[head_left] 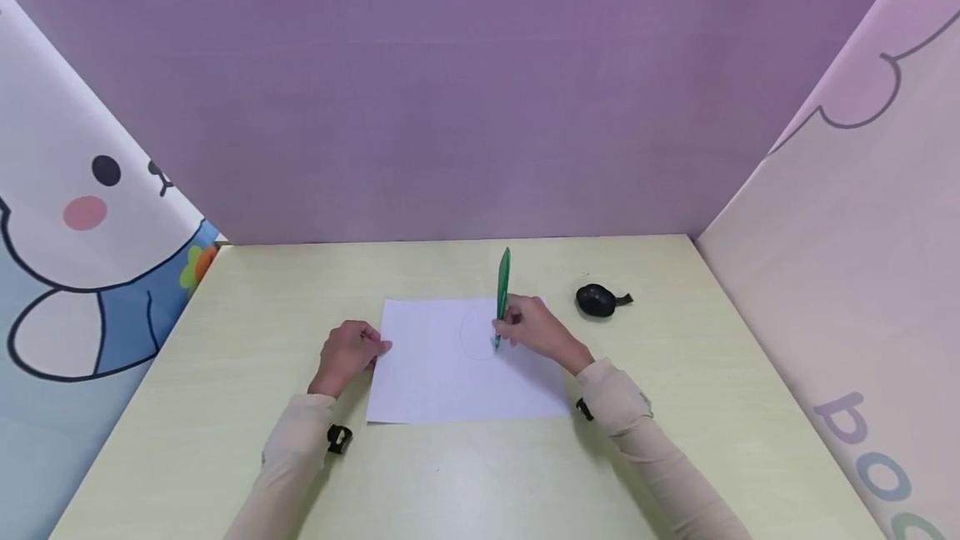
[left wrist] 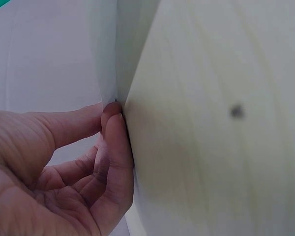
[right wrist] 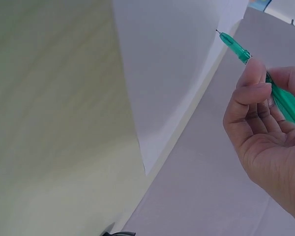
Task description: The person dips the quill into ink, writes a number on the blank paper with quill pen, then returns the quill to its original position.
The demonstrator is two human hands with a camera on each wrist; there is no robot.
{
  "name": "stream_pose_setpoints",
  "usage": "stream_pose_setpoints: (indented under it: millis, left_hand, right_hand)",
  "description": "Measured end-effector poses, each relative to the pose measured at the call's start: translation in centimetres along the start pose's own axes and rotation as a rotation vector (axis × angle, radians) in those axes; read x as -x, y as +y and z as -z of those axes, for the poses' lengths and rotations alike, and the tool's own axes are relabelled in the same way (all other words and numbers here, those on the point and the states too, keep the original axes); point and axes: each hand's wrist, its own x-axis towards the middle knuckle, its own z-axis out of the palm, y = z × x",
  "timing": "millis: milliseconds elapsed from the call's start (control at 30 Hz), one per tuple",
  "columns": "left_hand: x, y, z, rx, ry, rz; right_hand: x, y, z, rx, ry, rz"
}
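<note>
A white sheet of paper [head_left: 435, 382] lies on the pale table. My left hand [head_left: 347, 355] pinches its left edge between thumb and fingers; the left wrist view shows the thumb [left wrist: 73, 127] on the paper's upper face and the fingertips curled at its edge. In my right hand [head_left: 542, 330] is a green pen [head_left: 503, 277], gripped low near its point and held nearly upright over the sheet's upper right part. The pen's tip [head_left: 497, 346] is at the right side of a thin, faint oval line [head_left: 461, 336] on the paper. In the right wrist view, thumb and fingers close round the pen [right wrist: 236, 48].
To the right of the paper sits a small black rounded object [head_left: 597, 301] with a short strap-like tail. A purple wall [head_left: 450, 107] stands along the table's [head_left: 450, 482] back edge. Printed panels rise at the left [head_left: 75, 257] and right [head_left: 847, 273] sides.
</note>
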Motion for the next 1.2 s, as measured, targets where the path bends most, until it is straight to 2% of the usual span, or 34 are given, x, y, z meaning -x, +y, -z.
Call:
stream_pose_setpoints:
  millis: [433,1200]
  left_hand:
    - [0.05,-0.05,-0.08,-0.007,0.021,0.007]
    - [0.05,0.03,-0.14,-0.016,0.019,0.004]
  right_hand:
    - [-0.09,0.28,0.15,-0.010,0.016,0.006]
    - [-0.58,0.22,0.18,-0.003,0.055,-0.004]
